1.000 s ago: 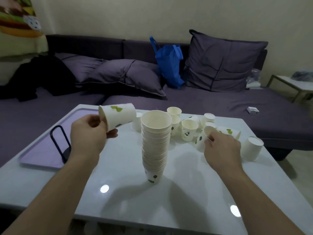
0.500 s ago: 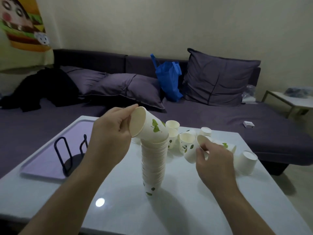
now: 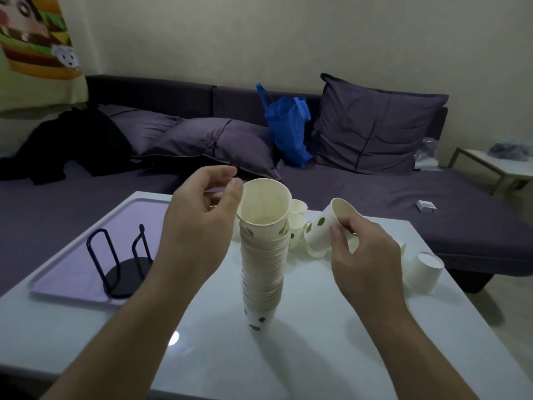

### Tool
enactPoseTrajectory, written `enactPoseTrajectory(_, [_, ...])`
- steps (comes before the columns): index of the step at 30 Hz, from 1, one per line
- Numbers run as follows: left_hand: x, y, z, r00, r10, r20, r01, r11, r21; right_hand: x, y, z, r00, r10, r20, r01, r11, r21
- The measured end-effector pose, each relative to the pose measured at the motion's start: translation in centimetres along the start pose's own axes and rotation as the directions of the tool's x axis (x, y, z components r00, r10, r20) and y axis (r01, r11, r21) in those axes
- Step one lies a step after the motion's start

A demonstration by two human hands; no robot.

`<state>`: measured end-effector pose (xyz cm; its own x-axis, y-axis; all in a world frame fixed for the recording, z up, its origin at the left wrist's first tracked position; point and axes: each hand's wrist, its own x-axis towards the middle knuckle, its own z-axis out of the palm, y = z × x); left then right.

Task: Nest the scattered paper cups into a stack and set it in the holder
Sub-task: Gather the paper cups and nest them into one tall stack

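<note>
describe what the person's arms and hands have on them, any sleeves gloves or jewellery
Both forearms are bare right to the bottom edge of the view, so no sleeves show. The left hand and right hand wear no gloves, and no watch, bracelet or ring is visible on the sides that show.

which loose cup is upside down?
The plain white cup alone at the table's right edge, base up. The cups behind the stack stand rims up.

White paper cups (image 3: pixel 262 272) with green leaf prints, black wire holder (image 3: pixel 122 264), lilac tray (image 3: pixel 72 255), purple sofa (image 3: pixel 360 192).
</note>
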<state>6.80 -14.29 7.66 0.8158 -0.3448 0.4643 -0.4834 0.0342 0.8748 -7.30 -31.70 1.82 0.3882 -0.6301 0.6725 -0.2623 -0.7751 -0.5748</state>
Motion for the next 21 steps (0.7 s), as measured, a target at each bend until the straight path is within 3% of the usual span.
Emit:
enactPoseTrajectory(4, [-1.1,0.0,0.3,0.991,-0.01,0.13,0.016,0.999,-0.038,0.8,-1.2,-0.9,0.998,0.06,-0.031,-0.057,0.994,0.097])
enactPoseTrajectory(6, [-1.3,-0.5,0.2,0.976,-0.001,0.216,-0.004,1.0,0.025,1.3,-2.2,-1.6,0.996,0.066,-0.067,-0.055,0.986,0.157])
enactPoseTrajectory(9, [-1.6,-1.1,0.2,0.949,-0.012,0.315,-0.036,0.989,0.147,1.8,-3.8,-2.5,0.991,-0.011,-0.135,0.041,0.973,0.225])
enactPoseTrajectory(12, [-1.9,-1.4,0.5,0.945,-0.03,0.326,-0.026,0.986,0.166,1.9,-5.2,-3.3,0.982,-0.109,-0.154,0.153,0.938,0.311])
enactPoseTrajectory(15, [-2.0,-1.8,0.5,0.946,-0.048,0.32,0.0,0.989,0.148,1.6,-6.2,-2.8,0.975,-0.201,-0.097,0.223,0.911,0.346])
enactPoseTrajectory(21, [-1.9,-2.5,0.6,0.937,-0.068,0.343,0.021,0.99,0.142,0.8,-5.8,-0.3,0.92,-0.359,0.156,0.322,0.921,0.218])
